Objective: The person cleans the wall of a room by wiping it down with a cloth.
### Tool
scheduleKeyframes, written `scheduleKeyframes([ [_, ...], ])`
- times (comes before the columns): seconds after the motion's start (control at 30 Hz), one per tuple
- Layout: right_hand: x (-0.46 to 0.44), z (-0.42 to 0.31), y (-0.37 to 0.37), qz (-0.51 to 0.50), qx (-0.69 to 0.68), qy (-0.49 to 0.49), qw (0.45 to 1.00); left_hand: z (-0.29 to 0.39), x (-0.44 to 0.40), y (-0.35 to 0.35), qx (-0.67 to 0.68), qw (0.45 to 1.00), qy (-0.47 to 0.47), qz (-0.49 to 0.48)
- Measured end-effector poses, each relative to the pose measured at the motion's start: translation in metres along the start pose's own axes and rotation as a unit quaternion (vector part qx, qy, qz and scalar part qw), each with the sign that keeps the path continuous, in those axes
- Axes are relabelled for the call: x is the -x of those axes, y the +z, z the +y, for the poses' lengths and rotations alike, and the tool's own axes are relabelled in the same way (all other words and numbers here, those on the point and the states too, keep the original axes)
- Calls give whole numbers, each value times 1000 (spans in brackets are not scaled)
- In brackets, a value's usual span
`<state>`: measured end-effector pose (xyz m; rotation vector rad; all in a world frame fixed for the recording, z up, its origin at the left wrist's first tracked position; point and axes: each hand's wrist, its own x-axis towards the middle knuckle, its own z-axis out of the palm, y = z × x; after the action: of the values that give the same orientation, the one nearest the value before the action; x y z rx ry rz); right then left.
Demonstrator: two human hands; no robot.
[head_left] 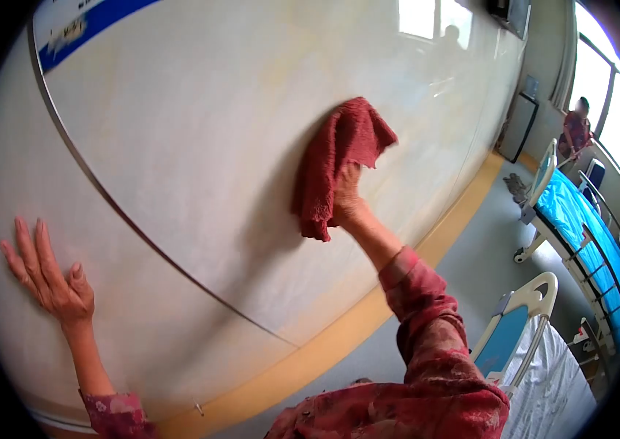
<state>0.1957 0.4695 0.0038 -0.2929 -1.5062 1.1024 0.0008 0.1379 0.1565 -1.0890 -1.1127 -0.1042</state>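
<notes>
My right hand (pixel 349 196) presses a dark red cloth (pixel 339 139) against the pale, glossy wall panel (pixel 200 88). The cloth hangs in folds above and to the left of the hand, hiding most of the fingers. Lower down at the far left, my left hand (pixel 53 282) rests on the wall with its fingers spread, holding nothing. Between the two hands runs a thin dark seam (pixel 156 254) in the panelling. Faint yellowish patches show on the panel above the cloth.
A bed with a white sheet (pixel 544 380) stands close on my right, and a bed with a blue cover (pixel 580 241) lies beyond it. Another person (pixel 577 132) is by the window. A grey cabinet (pixel 519 126) stands against the far wall. Yellow trim (pixel 339 351) borders the wall's bottom.
</notes>
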Motion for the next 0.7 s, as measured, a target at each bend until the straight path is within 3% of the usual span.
scheduleKeyframes([
  [0.03, -23, 44, 32, 164, 163, -177, 957, 2, 1, 1, 3, 1000, -13, 1],
  [0.07, -41, 66, 43, 315, 310, -340, 830, 4, 2, 1, 3, 1000, -17, 12],
  [0.1, -33, 21, 43, 226, 372, -351, 829, 0, -1, -2, 1, 1000, -16, 8],
  [0.13, -19, -36, 38, 51, 429, -356, 829, -1, 0, -1, 0, 1000, -15, 0],
  [0.2, -18, -102, 51, -162, 479, -384, 773, -5, -1, -2, 3, 1000, -13, 6],
  [0.3, -41, -144, 56, -184, 441, -517, 710, -11, 0, -3, 1, 1000, -12, -5],
  [0.33, -45, -148, 50, -184, 445, -519, 706, -9, 4, 0, 5, 1000, -15, -7],
  [0.4, -61, -156, 27, -81, 461, -497, 730, -4, 10, 3, 10, 1000, -20, -3],
  [0.43, -67, -155, 18, -99, 510, -436, 735, -4, 11, 3, 4, 1000, -23, -7],
  [0.47, -79, -157, 10, -205, 605, -288, 714, -5, 12, 3, -2, 1000, -26, -10],
  [0.53, -106, -123, -10, -37, 537, -453, 711, -5, 14, 3, 1, 999, -31, -10],
  [0.6, -116, -112, -38, -20, 510, -413, 754, -6, 15, 3, -13, 999, -32, -25],
  [0.63, -120, -99, -46, 4, 446, -372, 814, -5, 14, 3, -11, 999, -30, -20],
  [0.7, -128, -81, -65, 58, 368, -400, 838, -5, 14, 2, -3, 999, -27, -22],
])
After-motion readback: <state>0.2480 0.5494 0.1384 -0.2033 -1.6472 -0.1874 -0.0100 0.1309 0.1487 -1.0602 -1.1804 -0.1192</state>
